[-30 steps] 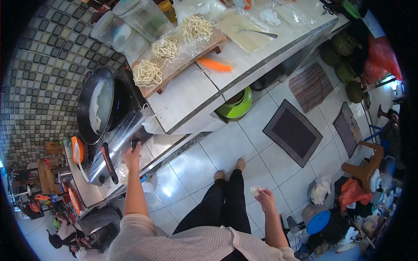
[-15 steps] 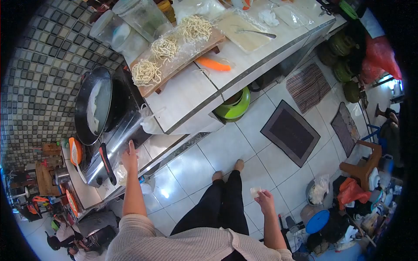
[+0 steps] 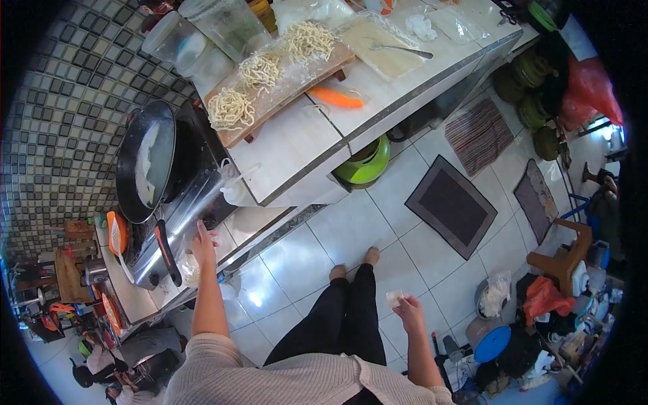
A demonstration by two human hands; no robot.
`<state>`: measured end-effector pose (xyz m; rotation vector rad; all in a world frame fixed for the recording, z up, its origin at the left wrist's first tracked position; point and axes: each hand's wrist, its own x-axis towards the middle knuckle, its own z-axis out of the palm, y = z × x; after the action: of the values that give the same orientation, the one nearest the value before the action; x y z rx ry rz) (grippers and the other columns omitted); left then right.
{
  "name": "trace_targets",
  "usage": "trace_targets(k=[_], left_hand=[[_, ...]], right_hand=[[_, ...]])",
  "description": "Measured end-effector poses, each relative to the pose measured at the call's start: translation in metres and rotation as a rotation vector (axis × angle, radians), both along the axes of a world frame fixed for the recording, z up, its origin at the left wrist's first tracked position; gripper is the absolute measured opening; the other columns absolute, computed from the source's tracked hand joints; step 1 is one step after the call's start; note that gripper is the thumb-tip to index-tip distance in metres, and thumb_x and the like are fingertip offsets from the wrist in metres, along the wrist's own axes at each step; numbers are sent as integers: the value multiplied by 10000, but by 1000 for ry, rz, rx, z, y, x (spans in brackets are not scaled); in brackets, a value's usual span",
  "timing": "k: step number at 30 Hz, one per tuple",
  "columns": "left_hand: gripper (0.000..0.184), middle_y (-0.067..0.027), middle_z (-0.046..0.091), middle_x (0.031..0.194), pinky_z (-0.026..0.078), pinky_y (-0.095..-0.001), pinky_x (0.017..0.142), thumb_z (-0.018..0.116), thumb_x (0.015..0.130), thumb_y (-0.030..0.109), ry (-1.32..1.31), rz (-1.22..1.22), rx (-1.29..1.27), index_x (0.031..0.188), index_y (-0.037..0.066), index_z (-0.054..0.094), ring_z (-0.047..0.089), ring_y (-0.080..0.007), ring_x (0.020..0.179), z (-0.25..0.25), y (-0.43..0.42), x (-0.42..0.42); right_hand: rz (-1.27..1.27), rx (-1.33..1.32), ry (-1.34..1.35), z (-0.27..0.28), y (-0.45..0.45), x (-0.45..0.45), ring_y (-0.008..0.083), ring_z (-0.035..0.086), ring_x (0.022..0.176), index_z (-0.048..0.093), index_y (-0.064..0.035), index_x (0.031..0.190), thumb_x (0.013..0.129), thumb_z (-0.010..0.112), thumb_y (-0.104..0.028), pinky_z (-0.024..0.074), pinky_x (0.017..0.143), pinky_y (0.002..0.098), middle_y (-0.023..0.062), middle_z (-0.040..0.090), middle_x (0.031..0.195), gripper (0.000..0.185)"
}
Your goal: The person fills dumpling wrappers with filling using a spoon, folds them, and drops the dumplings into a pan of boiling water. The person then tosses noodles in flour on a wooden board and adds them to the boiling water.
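Two hands of ours are at work on separate things. Our left hand (image 3: 204, 250) is at the steel-fronted gas stove (image 3: 183, 208), loosely open with the fingers partly stretched, beside the near black control knob (image 3: 209, 221); we see nothing in its grasp, and we cannot tell whether a fingertip touches the knob. Our right hand (image 3: 410, 312) hangs well out over the tiled floor (image 3: 364, 212), thumb and fingers closed on the edge of a small pale piece (image 3: 393, 298), too small for us to identify. On the stove sits a black wok (image 3: 128, 158) with a shallow, clear liquid, perhaps oil, in its bottom. Up on the counter (image 3: 287, 150), three noodle mounds (image 3: 231, 110) rest on a floured wooden board (image 3: 236, 137). We judge the step in hand to be tending the burner setting. Working that knob would call for our left thumb and fingers to close around it and twist gently, clear of the wok's handle (image 3: 167, 253), while our right keeps its light pinch.
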<state>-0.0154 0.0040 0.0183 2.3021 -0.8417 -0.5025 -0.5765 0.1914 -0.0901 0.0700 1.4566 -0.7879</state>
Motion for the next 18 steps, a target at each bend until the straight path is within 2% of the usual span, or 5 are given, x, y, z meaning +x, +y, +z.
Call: trace_targets(k=[4, 11, 15, 17, 18], left_hand=[[757, -145, 689, 736, 459, -283, 453, 343, 979, 578, 104, -23, -81, 828, -86, 673, 575, -181, 449, -12, 3, 9], [778, -166, 696, 790, 489, -277, 459, 344, 966, 608, 181, 26, -75, 899, -96, 669, 609, -192, 521, -12, 9, 9], [780, -164, 703, 841, 516, -268, 487, 381, 936, 649, 268, -22, -17, 992, -78, 661, 671, -209, 678, -5, 9, 11], [802, -172, 702, 937, 541, -271, 516, 400, 913, 679, 316, -59, 58, 1064, -72, 638, 699, -227, 787, -1, 7, 15], [802, -172, 702, 937, 541, -271, 516, 400, 913, 679, 314, -69, 63, 1064, -72, 638, 699, -227, 787, -8, 6, 22]], right_hand=[[10, 9, 9, 1, 0, 0, 151, 629, 766, 593, -59, 924, 901, 642, -86, 563, 667, 286, 39, 623, 873, 60], [39, -20, 0, 10, -3, 0, 146, 622, 761, 584, -76, 920, 899, 644, -88, 560, 674, 296, 32, 619, 867, 64], [33, -125, -40, 26, -8, 1, 143, 616, 761, 583, -75, 927, 904, 638, -99, 552, 675, 294, 27, 615, 865, 64], [116, -123, 65, 32, -14, 6, 147, 609, 733, 587, -91, 900, 903, 626, -112, 538, 683, 305, 32, 622, 852, 44], [105, -119, 63, 36, -15, 8, 147, 609, 733, 587, -91, 900, 903, 626, -112, 538, 683, 305, 32, 622, 852, 44]])
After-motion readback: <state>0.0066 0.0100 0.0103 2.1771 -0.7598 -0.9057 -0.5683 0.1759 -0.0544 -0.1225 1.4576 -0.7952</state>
